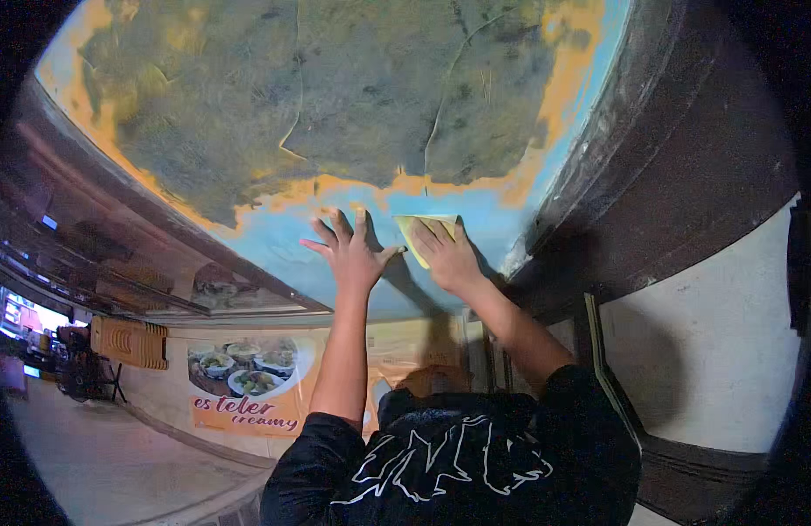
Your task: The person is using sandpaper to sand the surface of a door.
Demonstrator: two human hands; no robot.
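Note:
A painted panel (287,240) spreads before me, light blue along its near edge and sides. Peeling orange paint (343,184) borders a large, dark grey-green worn area (359,85) with cracks running through it. My left hand (354,260) rests on or just over the blue strip, fingers spread and holding nothing. To its right, my right hand (451,263) presses a folded yellow sheet (403,225) flat against the blue paint. Whether the sheet is sandpaper or cloth is unclear, as my fingers cover much of it.
Dark brown framing (655,131) runs along the panel's right side, and a dark glossy surface (149,256) lies left. Below are a food banner (244,375) with writing, stacked yellow chairs (132,345) and a pale floor (136,454). A white wall (714,348) stands at right.

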